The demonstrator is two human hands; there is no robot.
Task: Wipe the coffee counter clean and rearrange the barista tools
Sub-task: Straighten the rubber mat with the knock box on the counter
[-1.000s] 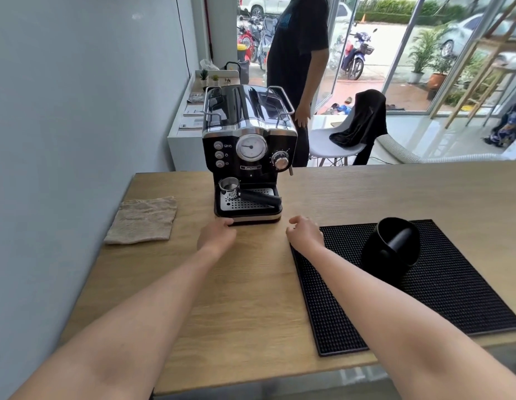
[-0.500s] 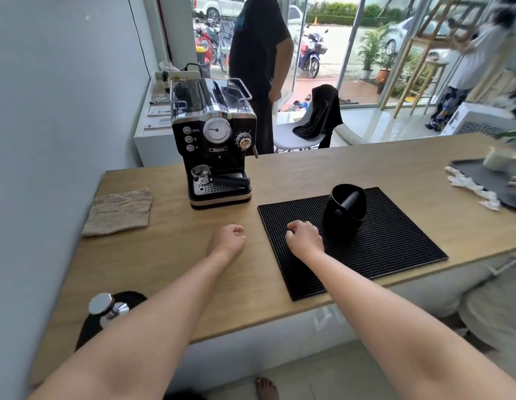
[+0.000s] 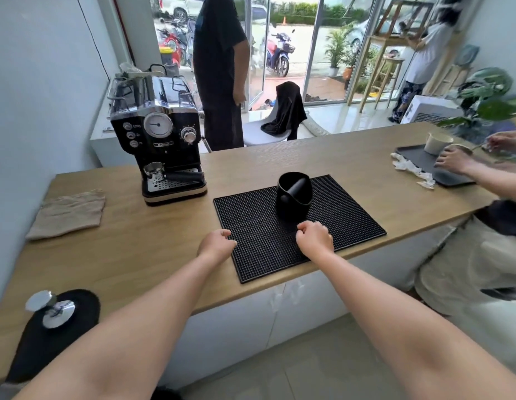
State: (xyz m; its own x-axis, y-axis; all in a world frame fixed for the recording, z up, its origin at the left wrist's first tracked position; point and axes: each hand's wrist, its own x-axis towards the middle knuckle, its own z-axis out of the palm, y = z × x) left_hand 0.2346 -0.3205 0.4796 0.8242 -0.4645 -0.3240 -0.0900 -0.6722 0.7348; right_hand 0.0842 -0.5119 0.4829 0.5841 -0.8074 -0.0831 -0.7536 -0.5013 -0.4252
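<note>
A black espresso machine (image 3: 161, 140) stands at the back left of the wooden counter (image 3: 153, 243), with a portafilter (image 3: 176, 176) lying on its drip tray. A beige cloth (image 3: 67, 212) lies flat to its left. A black knock box (image 3: 294, 196) sits on the black rubber bar mat (image 3: 346, 217). Near the front left corner a metal tamper (image 3: 50, 308) rests on a small black pad (image 3: 69, 330). My left hand (image 3: 216, 245) hovers curled at the mat's left edge. My right hand (image 3: 314, 239) is a loose fist on the mat just in front of the knock box. Neither holds anything.
At the counter's right end another person's hands (image 3: 453, 161) work over a dark tray (image 3: 450, 177) with a cup (image 3: 437, 142) and crumpled paper (image 3: 409, 170). A person in black (image 3: 219, 67) stands behind the counter near a chair (image 3: 282, 114). The wall runs along the left.
The view has pulled back and swung right. Both hands have drawn away from the espresso machine's base to the near part of the mat. The tamper and the right-hand tray have come into view.
</note>
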